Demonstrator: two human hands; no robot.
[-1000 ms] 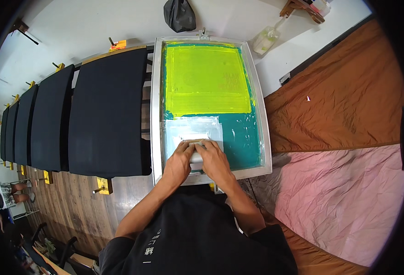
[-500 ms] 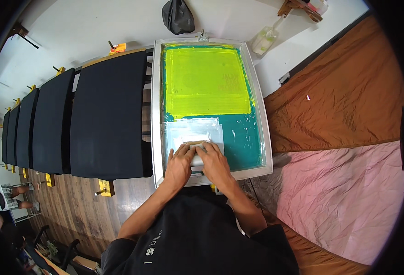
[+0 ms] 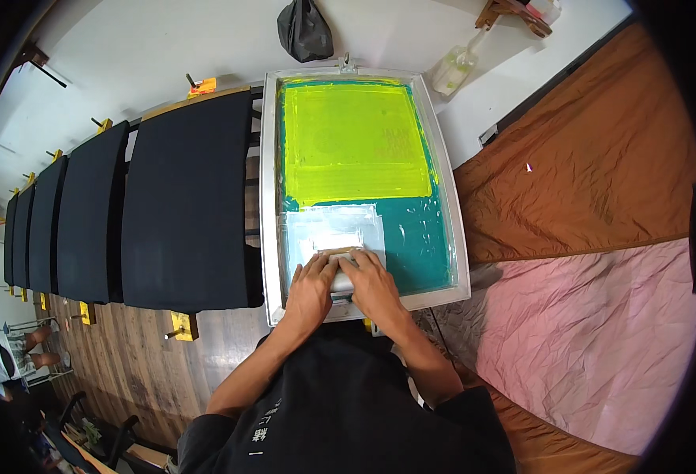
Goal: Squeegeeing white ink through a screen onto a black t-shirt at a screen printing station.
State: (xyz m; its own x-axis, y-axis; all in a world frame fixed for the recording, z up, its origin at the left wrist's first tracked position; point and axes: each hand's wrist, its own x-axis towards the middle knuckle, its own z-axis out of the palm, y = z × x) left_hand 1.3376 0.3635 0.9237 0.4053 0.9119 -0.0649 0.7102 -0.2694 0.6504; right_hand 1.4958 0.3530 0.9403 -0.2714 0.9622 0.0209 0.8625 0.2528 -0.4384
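Observation:
In front of me lies a screen printing frame (image 3: 270, 182) with a pale metal rim and green mesh (image 3: 415, 245). White ink (image 3: 328, 221) covers the mesh's near left part. Both my hands grip a squeegee (image 3: 340, 250) standing in that ink, its upper edge tan. My left hand (image 3: 312, 286) is closed over its left side, and my right hand (image 3: 371, 283) over its right, thumbs close together. Fingers and palms hide much of the tool. Beyond the white patch, a yellow-green area (image 3: 352, 130) fills the far half of the screen, with faint marks at its right.
To the left stands a row of several boards covered in black fabric (image 3: 190, 197), with yellow clamps (image 3: 183, 325) at their ends. Brown cloth (image 3: 577, 158) and pink cloth (image 3: 592, 340) spread at right. A black bag (image 3: 306, 31) hangs beyond the frame. Another person (image 3: 20, 355) is at far left.
My hands and the squeegee have shifted slightly toward me, showing a little more white ink beyond it. The person at the far left has moved a little.

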